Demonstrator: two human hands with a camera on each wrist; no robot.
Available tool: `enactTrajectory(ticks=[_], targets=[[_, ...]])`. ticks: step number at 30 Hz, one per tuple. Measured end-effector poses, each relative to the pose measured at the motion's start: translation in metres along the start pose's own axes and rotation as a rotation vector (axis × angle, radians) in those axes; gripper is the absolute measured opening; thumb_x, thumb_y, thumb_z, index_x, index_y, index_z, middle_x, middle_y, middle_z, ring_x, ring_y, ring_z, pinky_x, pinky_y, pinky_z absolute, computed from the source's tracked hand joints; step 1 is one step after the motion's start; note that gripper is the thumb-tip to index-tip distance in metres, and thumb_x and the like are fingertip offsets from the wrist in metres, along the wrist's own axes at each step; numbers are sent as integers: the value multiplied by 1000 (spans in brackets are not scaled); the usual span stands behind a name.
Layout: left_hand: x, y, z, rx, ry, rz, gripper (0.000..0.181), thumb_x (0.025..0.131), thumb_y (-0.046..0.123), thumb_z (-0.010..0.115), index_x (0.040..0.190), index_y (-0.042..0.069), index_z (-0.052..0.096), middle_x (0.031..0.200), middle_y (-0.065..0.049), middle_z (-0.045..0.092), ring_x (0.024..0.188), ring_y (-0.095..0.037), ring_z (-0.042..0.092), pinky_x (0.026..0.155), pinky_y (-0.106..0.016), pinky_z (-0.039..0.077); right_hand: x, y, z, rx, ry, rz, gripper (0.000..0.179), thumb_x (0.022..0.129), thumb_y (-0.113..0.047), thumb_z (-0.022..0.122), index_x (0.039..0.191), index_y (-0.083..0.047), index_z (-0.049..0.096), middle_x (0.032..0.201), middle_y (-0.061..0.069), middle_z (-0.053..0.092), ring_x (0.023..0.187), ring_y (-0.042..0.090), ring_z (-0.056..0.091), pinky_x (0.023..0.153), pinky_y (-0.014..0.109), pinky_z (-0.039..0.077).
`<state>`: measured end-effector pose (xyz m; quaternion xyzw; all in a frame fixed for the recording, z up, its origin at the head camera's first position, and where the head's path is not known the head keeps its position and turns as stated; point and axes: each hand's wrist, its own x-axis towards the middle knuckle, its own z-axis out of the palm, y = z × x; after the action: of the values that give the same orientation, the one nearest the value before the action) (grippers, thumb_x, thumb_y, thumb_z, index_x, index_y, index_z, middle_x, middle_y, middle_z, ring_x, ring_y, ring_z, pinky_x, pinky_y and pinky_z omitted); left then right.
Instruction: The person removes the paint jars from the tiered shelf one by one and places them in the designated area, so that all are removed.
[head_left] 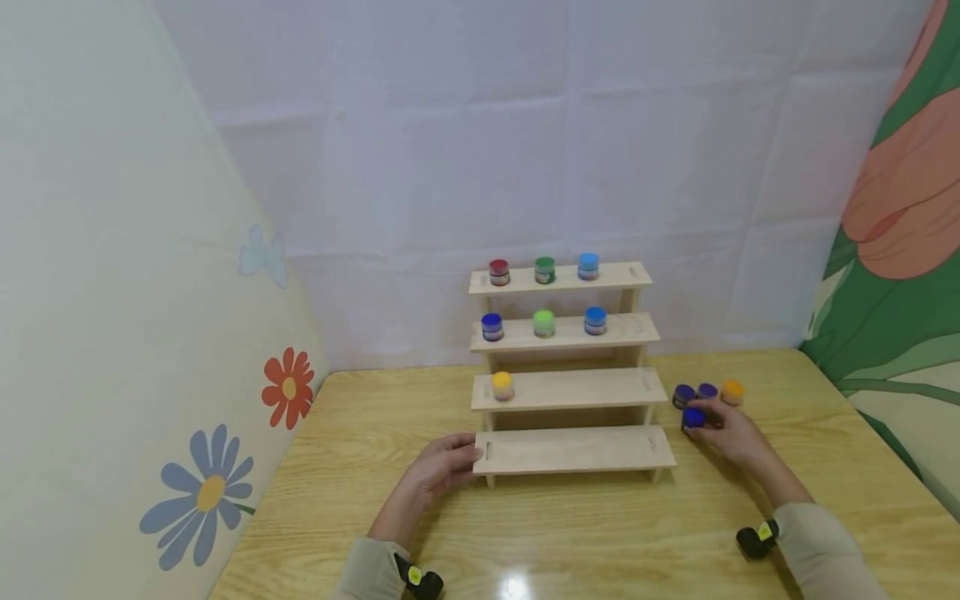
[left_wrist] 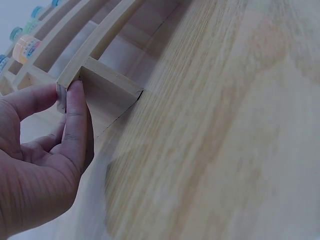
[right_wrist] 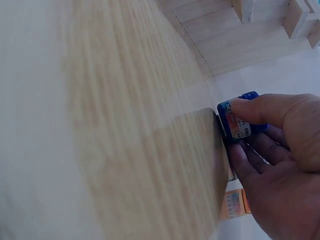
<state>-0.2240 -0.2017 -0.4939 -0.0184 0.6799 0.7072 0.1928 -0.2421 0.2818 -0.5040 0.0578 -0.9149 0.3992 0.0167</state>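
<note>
A stepped wooden rack (head_left: 573, 451) with four shelves stands on the table. My left hand (head_left: 444, 462) pinches the left end of its lowest shelf between thumb and fingers, as the left wrist view (left_wrist: 55, 135) shows up close. To the right of the rack, my right hand (head_left: 731, 431) holds a small blue paint jar (head_left: 693, 419) between thumb and fingers; its printed label (right_wrist: 237, 122) faces the right wrist camera. Just behind that jar are two dark purple-blue jars (head_left: 683, 396) and an orange jar (head_left: 732, 392).
On the top shelf stand a red jar (head_left: 498, 272), a green jar (head_left: 544, 269) and a light blue jar (head_left: 588, 266). The second shelf bears a dark blue jar (head_left: 492, 327), a lime jar (head_left: 543, 323) and a blue jar (head_left: 596, 321). A yellow jar (head_left: 502, 385) sits on the third shelf's left.
</note>
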Motion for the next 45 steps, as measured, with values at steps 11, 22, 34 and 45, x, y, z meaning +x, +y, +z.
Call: enactTrajectory(ticks=[11,22,34,45], targets=[[1,0,0,-7,-4,-4,58,97,11,66,145,-12,42,119,-14,68,93,-15,70,78,-26,58,-1,-1,0,1,8,9,41,94,-5,70,131,8,58,131,39,54,115,52,58,96,60,49],[1,0,0,-3,11,-6,57,97,8,65,145,-13,42,123,-17,66,93,-16,70,78,-27,58,-7,-30,-25,52,97,-93,41,102,-12,61,135,9,54,129,32,60,116,48,59,92,40,55],[0,0,1,-2,6,-11,57,97,8,65,145,-13,41,123,-18,65,94,-16,69,79,-27,58,-11,-88,-26,187,180,-226,37,102,-14,63,131,8,59,123,27,64,96,-15,53,83,6,46],[0,-1,-1,1,-12,-1,58,98,8,64,145,-13,41,119,-14,67,93,-16,70,78,-27,58,-1,-133,0,288,140,-311,34,98,-7,67,129,6,61,120,23,66,108,25,63,87,11,48]])
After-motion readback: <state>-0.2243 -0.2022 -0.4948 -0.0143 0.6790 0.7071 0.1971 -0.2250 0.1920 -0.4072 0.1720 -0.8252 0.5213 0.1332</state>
